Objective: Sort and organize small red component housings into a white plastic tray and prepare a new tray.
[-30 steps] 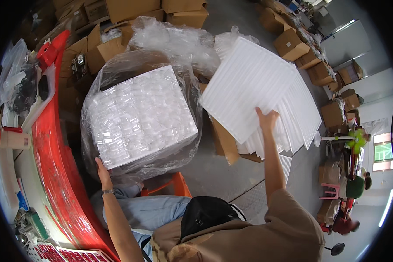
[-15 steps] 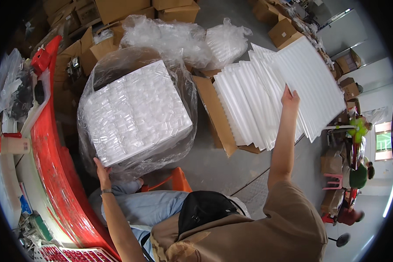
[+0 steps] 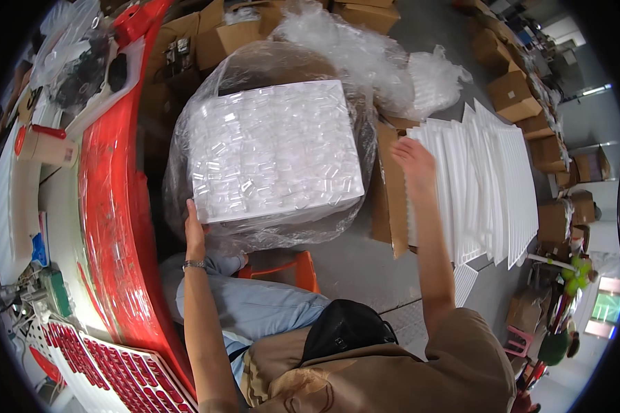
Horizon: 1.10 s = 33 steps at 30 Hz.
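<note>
A white tray [image 3: 275,148] covered with rows of small clear plastic pieces rests in a large clear plastic bag [image 3: 293,234]. My left hand [image 3: 194,233], a watch on its wrist, grips the tray's near left corner. My right hand [image 3: 416,165] holds nothing. Its fingers point left, slightly bent and a little blurred, above the flap of a cardboard box [image 3: 388,199]. Beside that forearm, many thin white ribbed sheets [image 3: 492,186] stand leaning in the box, fanned out to the right.
A red plastic-wrapped table edge [image 3: 110,227] runs down my left side, with a tray of dark red pieces [image 3: 120,365] at its near end. An orange stool [image 3: 303,272] stands by my legs. Bulging clear bags [image 3: 430,82] and cartons [image 3: 513,96] lie beyond.
My right hand has let go of a white ribbed sheet and moved left toward the tray. The sheet now leans with the others. My view has turned, while my left hand stays at the tray corner.
</note>
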Motion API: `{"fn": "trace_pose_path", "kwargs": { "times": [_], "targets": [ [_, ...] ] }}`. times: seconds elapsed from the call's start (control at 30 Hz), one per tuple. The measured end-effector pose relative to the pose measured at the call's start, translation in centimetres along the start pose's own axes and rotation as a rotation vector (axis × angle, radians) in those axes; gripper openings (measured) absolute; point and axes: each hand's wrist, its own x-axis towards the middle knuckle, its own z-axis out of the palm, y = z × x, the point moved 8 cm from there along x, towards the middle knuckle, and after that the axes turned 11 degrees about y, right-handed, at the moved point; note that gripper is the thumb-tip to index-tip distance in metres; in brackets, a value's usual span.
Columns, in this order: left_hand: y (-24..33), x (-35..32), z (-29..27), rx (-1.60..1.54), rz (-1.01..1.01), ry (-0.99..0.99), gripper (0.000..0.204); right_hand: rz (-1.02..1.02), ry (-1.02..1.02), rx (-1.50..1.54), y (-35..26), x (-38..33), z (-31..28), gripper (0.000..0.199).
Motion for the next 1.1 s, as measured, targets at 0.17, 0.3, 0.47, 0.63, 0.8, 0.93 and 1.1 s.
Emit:
{"fn": "trace_pose_path", "kwargs": {
  "times": [0.17, 0.3, 0.47, 0.63, 0.8, 0.93, 1.1],
  "targets": [
    [0.8, -1.0, 0.6, -0.049, -0.025, 0.023, 0.078, -0.049, 0.029, -0.348, 6.7, 8.2, 8.0, 0.062],
    [0.8, -1.1, 0.0, -0.067, -0.055, 0.056, 0.079, 0.361, -0.012, -0.595, 12.0, 9.8, 10.1, 0.088],
    [2.1, -2.1, 0.2, -0.087, -0.051, 0.058, 0.085, 0.467, -0.126, -0.58, 12.9, 9.9, 10.5, 0.108],
    [2.2, -1.8, 0.2, -0.119, -0.093, 0.096, 0.087, 0.455, -0.227, -0.324, 14.9, 12.6, 10.5, 0.095],
    [2.6, -2.3, 1.0, -0.138, -0.084, 0.021, 0.085, 0.597, -0.047, -0.331, 20.0, 17.3, 3.6, 0.083],
    [2.6, -2.3, 0.9, -0.15, -0.093, 0.031, 0.085, 0.439, -0.131, -0.647, 22.1, 18.8, 0.7, 0.034],
    [2.6, -2.5, 1.2, -0.328, -0.169, -0.019, 0.088, 0.297, 0.36, -0.491, 17.5, 21.4, -1.6, 0.027]
  ]
}}
